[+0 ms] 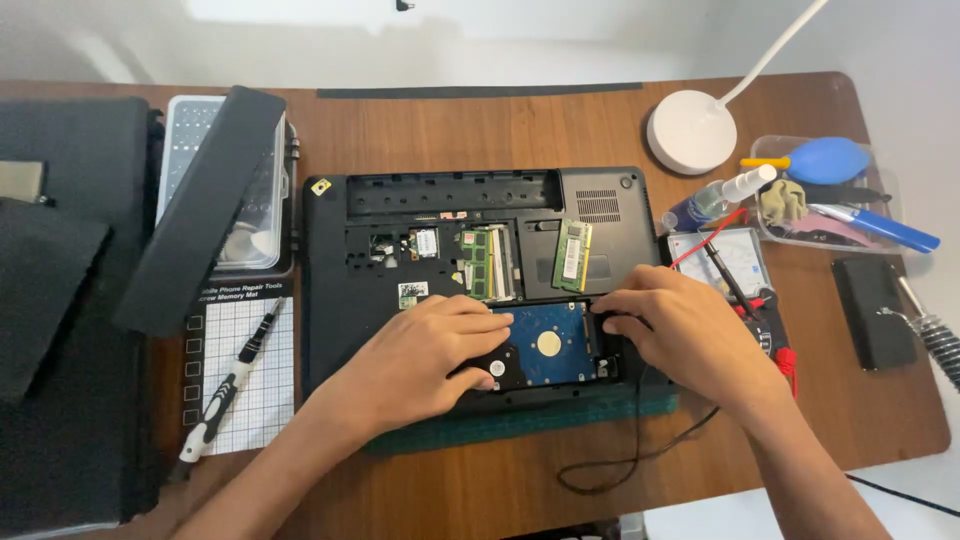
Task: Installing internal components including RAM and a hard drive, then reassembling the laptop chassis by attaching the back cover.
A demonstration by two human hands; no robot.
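A black laptop (330, 300) lies upside down with its bottom covers off. In its lower bay sits a blue hard drive (550, 345) with a round silver label. My left hand (425, 355) rests on the drive's left side, fingers curled over its edge. My right hand (680, 330) presses its fingertips on the drive's right edge. A loose green memory stick (572, 255) lies on the laptop above the drive, and another memory module (487, 262) sits in its slot.
A long black battery (200, 205) leans over a clear screw box (250, 235) at left. A screwdriver (228, 385) lies on a gridded mat (265, 390). At right stand a white lamp base (692, 132), a multimeter (725, 262) with leads, a tray of tools (830, 190), a black block (873, 312).
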